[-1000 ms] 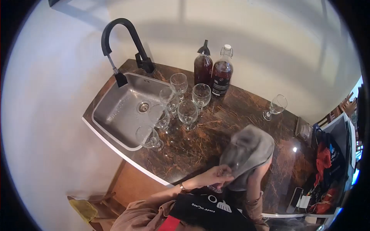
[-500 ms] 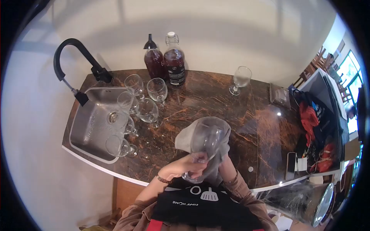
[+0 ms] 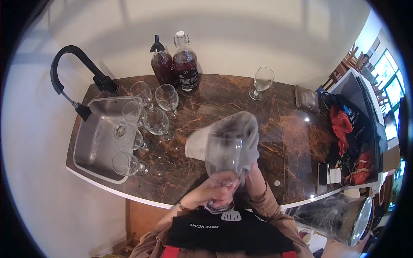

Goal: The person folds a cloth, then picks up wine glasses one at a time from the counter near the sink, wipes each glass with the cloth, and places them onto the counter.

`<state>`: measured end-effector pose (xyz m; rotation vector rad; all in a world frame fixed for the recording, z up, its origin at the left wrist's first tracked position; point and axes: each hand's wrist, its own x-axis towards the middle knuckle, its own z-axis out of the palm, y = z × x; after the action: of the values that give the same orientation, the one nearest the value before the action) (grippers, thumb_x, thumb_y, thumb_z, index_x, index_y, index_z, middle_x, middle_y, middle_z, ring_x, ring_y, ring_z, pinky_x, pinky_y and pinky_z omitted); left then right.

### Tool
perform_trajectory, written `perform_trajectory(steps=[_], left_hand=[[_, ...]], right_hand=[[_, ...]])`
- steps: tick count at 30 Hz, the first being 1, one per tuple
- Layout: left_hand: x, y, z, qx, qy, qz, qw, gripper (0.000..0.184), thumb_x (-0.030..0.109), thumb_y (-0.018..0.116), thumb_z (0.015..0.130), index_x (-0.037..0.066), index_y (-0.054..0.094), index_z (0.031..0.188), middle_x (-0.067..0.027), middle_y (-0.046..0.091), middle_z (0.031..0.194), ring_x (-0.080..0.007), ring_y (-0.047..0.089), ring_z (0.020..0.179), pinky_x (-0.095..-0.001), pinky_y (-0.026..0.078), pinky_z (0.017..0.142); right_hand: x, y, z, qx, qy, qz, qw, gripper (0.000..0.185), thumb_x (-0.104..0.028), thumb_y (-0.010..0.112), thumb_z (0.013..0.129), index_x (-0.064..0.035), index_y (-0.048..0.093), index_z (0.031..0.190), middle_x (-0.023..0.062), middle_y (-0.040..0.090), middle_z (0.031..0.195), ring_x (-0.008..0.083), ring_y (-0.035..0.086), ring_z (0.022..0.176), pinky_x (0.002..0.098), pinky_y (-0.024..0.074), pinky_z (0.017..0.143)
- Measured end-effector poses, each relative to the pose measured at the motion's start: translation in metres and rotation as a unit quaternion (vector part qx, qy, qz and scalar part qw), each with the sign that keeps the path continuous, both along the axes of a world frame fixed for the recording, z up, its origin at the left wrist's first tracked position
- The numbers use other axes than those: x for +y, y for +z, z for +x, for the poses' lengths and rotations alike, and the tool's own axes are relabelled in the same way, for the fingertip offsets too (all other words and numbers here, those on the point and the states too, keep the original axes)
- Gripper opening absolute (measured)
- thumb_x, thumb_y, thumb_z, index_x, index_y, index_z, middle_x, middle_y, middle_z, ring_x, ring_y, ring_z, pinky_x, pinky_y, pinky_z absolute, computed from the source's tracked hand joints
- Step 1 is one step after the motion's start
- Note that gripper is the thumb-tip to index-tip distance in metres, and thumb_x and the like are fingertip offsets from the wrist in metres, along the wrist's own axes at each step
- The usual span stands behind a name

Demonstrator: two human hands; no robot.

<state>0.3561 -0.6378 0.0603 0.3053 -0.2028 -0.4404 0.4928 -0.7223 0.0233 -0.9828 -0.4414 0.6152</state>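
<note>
Over the counter (image 3: 262, 122), cloth (image 3: 245, 129) now reaches beyond glass (image 3: 223, 157).

"What does the glass (image 3: 224, 155) look like?"

"Clear, stemmed, with a deep rounded bowl and a round foot. Its far side shows through, slightly blurred."

"And how is it placed?"

"Off the worktop (image 3: 266, 124), near the front edge — the left hand (image 3: 218, 192) grips it around the stem, with the bowl pointing away from the wearer and the foot nearest the body."

"The cloth (image 3: 243, 124)?"

"Grey, paler on its left part, loosely bunched and draped over the right hand. It lies behind and beside the bowl — whether they touch, I can't tell. It's blurred too."
</note>
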Motion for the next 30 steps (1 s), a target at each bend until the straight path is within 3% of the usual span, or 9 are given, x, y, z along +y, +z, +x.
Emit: perform_trajectory(steps=[2,4,8,10,13,17,22,24,30], left_hand=[[-0.002,-0.006,0.005,-0.010,0.140,0.306,0.942,0.020,0.016,0.057,0.082,0.006,0.041,0.082,0.0073,0.033,0.048,-0.0049,0.042,0.041,-0.0164,0.030,0.038],[0.003,-0.016,0.006,0.002,0.136,0.291,0.947,0.013,0.010,0.055,0.082,0.004,0.044,0.082,0.0053,0.041,0.052,-0.0051,0.045,0.044,-0.0185,0.034,0.040],[0.009,-0.033,0.010,-0.006,0.259,0.570,0.780,0.020,0.002,0.053,0.078,0.001,0.046,0.096,-0.0047,0.055,0.060,-0.0082,0.054,0.050,-0.0230,0.041,0.045],[0.003,-0.033,0.010,0.041,0.309,0.684,0.660,0.034,0.004,0.055,0.074,0.000,0.043,0.106,-0.0132,0.057,0.062,-0.0225,0.060,0.055,-0.0322,0.045,0.049],[-0.003,-0.056,0.011,0.053,0.381,0.721,0.576,0.048,0.008,0.059,0.070,-0.001,0.039,0.113,-0.0203,0.058,0.068,-0.0382,0.058,0.063,-0.0416,0.045,0.055],[0.008,-0.024,-0.004,-0.051,0.348,0.695,0.627,0.058,0.017,0.066,0.066,-0.002,0.038,0.113,-0.0226,0.056,0.090,-0.0387,0.055,0.083,-0.0418,0.044,0.070],[0.055,0.009,-0.019,-0.009,0.336,0.790,0.513,0.067,0.027,0.076,0.058,0.001,0.044,0.110,-0.0145,0.050,0.108,-0.0244,0.050,0.100,-0.0316,0.041,0.081],[0.051,-0.007,-0.008,-0.137,0.362,0.572,0.723,0.065,0.024,0.077,0.058,0.002,0.045,0.110,-0.0089,0.051,0.109,-0.0183,0.049,0.101,-0.0289,0.037,0.088],[0.046,-0.028,-0.001,-0.068,0.362,0.493,0.788,0.057,0.020,0.072,0.063,0.001,0.046,0.111,-0.0067,0.053,0.108,-0.0133,0.048,0.102,-0.0279,0.035,0.091]], right_hand=[[-0.004,0.000,-0.002,-0.012,0.017,0.010,1.000,0.042,-0.012,0.065,0.073,0.0002,0.047,0.109,0.0071,0.056,0.097,0.0158,0.054,0.088,0.0286,0.0465,0.072],[-0.013,-0.002,-0.010,-0.041,0.046,0.018,0.998,0.043,-0.012,0.066,0.072,0.0004,0.047,0.109,0.0071,0.056,0.097,0.0157,0.054,0.088,0.0286,0.0464,0.072],[-0.018,0.014,-0.034,0.009,0.092,-0.068,0.993,0.053,-0.010,0.073,0.064,0.0007,0.047,0.109,0.0071,0.055,0.099,0.0154,0.054,0.090,0.0281,0.0453,0.075],[-0.012,0.012,-0.046,0.097,0.114,-0.155,0.977,0.062,-0.009,0.079,0.057,0.0009,0.047,0.109,0.0072,0.055,0.101,0.0152,0.053,0.092,0.0278,0.0441,0.078],[-0.006,-0.022,-0.064,-0.051,-0.082,-0.151,0.984,0.063,-0.014,0.079,0.058,0.0005,0.047,0.110,0.0079,0.051,0.109,0.0164,0.048,0.100,0.0301,0.0397,0.086],[-0.021,-0.026,-0.065,0.015,-0.022,-0.122,0.992,0.072,-0.013,0.080,0.056,0.0002,0.042,0.116,0.0084,0.049,0.113,0.0191,0.047,0.105,0.0324,0.0375,0.090],[-0.028,-0.014,-0.047,0.032,0.136,-0.042,0.989,0.081,-0.007,0.081,0.050,-0.0021,0.040,0.119,0.0081,0.048,0.114,0.0204,0.045,0.108,0.0354,0.0368,0.092],[-0.029,-0.010,-0.052,0.021,0.202,-0.096,0.974,0.080,-0.006,0.082,0.048,-0.0023,0.041,0.118,0.0078,0.049,0.113,0.0196,0.046,0.106,0.0346,0.0384,0.090],[-0.042,-0.043,-0.046,0.080,0.257,-0.253,0.929,0.069,0.002,0.080,0.047,0.0000,0.048,0.108,0.0058,0.054,0.104,0.0160,0.053,0.093,0.0306,0.0452,0.077]])
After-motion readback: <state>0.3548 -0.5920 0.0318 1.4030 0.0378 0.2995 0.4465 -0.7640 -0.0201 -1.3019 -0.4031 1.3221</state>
